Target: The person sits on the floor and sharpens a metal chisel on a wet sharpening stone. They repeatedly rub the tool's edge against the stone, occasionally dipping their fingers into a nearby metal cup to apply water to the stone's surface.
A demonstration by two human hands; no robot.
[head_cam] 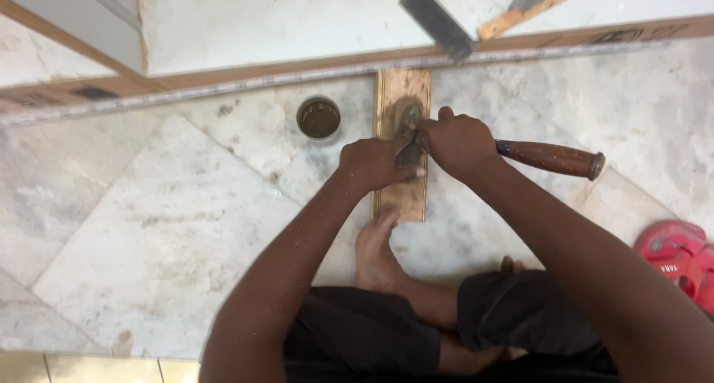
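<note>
A small wooden board lies on the marble floor, with a dark wet patch on its upper half. My right hand grips a chisel with a long brown wooden handle that sticks out to the right. Its blade lies flat on the dark patch, mostly hidden by my fingers. My left hand presses its fingertips down on the blade on the board. My bare foot rests against the board's near end.
A small round tin of dark liquid stands left of the board. Long wooden strips and a metal rule run along the far side. A saw lies beyond the board. Red sandals sit at the right edge.
</note>
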